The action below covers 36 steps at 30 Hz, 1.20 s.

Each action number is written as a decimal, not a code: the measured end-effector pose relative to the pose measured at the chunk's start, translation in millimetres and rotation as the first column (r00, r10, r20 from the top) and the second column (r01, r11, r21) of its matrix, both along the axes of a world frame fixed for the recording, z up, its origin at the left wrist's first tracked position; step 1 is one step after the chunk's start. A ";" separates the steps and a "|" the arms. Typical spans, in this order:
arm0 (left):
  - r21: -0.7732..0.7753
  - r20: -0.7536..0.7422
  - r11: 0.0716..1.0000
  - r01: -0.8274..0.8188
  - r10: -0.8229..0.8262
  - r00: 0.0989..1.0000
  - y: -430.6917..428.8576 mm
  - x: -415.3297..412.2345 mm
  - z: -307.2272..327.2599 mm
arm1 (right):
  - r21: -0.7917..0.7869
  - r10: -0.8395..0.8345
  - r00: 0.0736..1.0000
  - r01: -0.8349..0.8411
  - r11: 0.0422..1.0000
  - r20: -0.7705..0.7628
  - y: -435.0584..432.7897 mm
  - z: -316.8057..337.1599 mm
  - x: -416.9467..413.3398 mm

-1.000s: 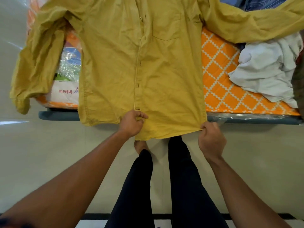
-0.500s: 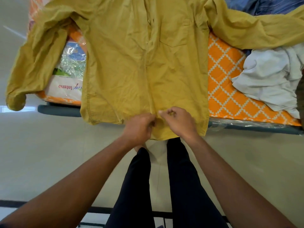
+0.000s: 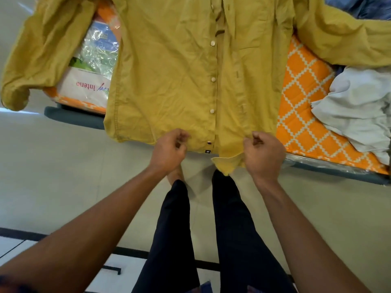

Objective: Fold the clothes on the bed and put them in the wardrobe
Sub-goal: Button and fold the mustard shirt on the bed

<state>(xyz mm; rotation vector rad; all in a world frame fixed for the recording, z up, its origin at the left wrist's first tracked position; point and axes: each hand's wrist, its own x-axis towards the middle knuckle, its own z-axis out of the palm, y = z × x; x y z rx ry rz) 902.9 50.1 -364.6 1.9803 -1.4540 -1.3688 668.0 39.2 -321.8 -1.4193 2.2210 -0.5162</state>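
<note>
Left hand (image 3: 169,152) and right hand (image 3: 263,155) pinch yellow shirt (image 3: 169,70) hem past bed edge (image 3: 74,118).

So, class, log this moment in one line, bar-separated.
phase: straightening | yellow shirt: front open, spread on bed | left hand: pinches hem | right hand: grips front edge | fold: not started

Light: bright, even, diffuse | Glare: white streak on floor (image 3: 19,109) at left edge; sheen on plastic wrap (image 3: 99,49) | Shadows: faint, soft-edged | Focus: centre sharp; left forearm (image 3: 84,233) blurs toward bottom-left corner | Distortion: wide-angle, bed frame (image 3: 74,118) edge bows
</note>
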 end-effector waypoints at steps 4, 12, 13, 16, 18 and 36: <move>-0.043 0.113 0.967 0.252 -0.246 0.963 -13.1 -3.7 -2.4 | -0.263 -0.152 0.988 0.141 0.954 -0.021 7.6 21.7 -28.0; -0.096 0.255 0.891 0.443 -0.408 0.877 -12.7 -37.5 -10.8 | 0.025 0.219 0.971 -0.222 0.975 0.100 41.6 -33.6 36.2; -0.105 0.290 0.884 0.455 -0.411 0.864 -12.2 -40.8 -11.6 | 0.073 0.192 0.968 -0.206 0.976 0.161 41.4 -37.9 45.9; -0.087 0.348 0.905 0.417 -0.364 0.864 -14.8 -49.8 -13.4 | 0.184 -0.084 0.923 0.015 0.983 0.376 36.0 -46.4 60.1; -0.057 0.328 0.927 0.371 -0.333 0.884 -19.8 -52.6 -14.2 | 0.277 -0.287 0.831 0.168 0.946 0.476 33.3 -47.0 60.7; -0.002 0.281 0.988 0.155 -0.148 0.948 -18.1 -71.2 -11.1 | 0.412 -0.373 0.782 0.165 0.896 0.499 33.7 -54.2 30.6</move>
